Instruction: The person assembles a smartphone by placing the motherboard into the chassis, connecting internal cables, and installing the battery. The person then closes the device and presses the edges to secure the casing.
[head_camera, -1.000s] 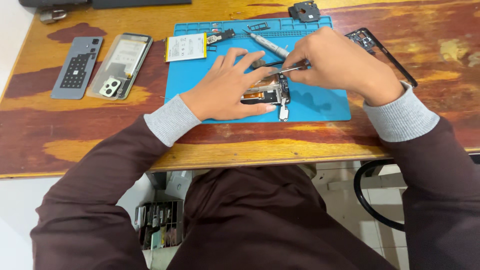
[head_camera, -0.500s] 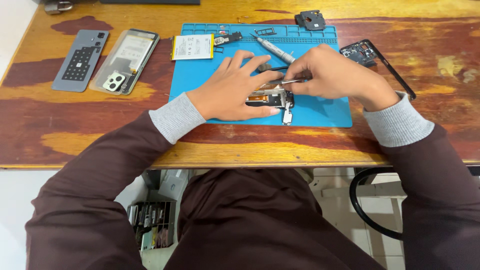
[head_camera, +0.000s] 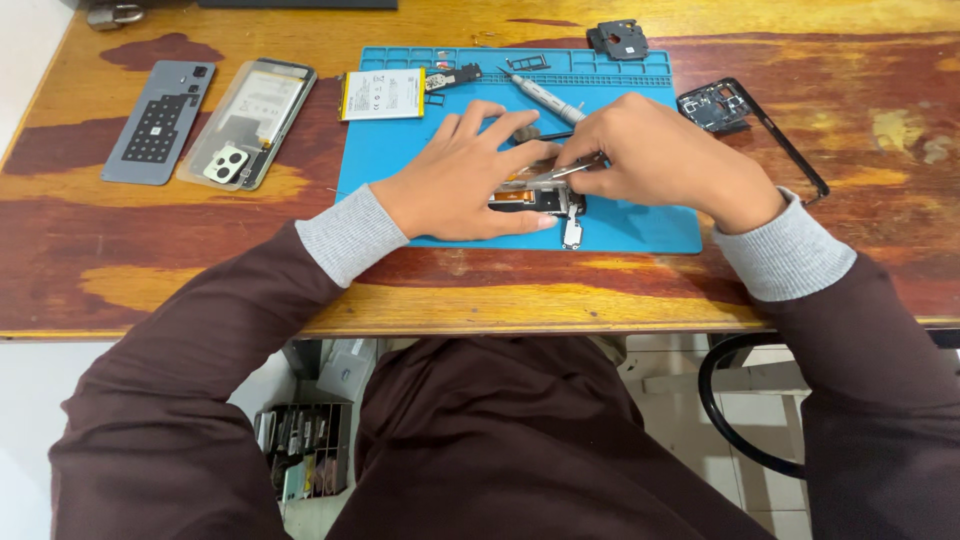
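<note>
A small phone circuit board (head_camera: 545, 203) lies on the blue repair mat (head_camera: 640, 225). My left hand (head_camera: 465, 175) presses flat on the mat with its thumb and fingers around the board. My right hand (head_camera: 660, 155) pinches metal tweezers (head_camera: 560, 172), whose tips reach the board's top edge. Most of the board is hidden under my fingers.
On the mat's far edge lie a battery (head_camera: 382, 95), a screwdriver (head_camera: 545, 97) and small parts. A phone frame (head_camera: 745, 120) sits right of the mat, a black module (head_camera: 617, 40) behind it. A back cover (head_camera: 250, 122) and a grey plate (head_camera: 158, 122) lie at left on the wooden table (head_camera: 500, 295).
My right hand with the tweezers has shifted slightly toward the board. My left hand stays pressed on the mat.
</note>
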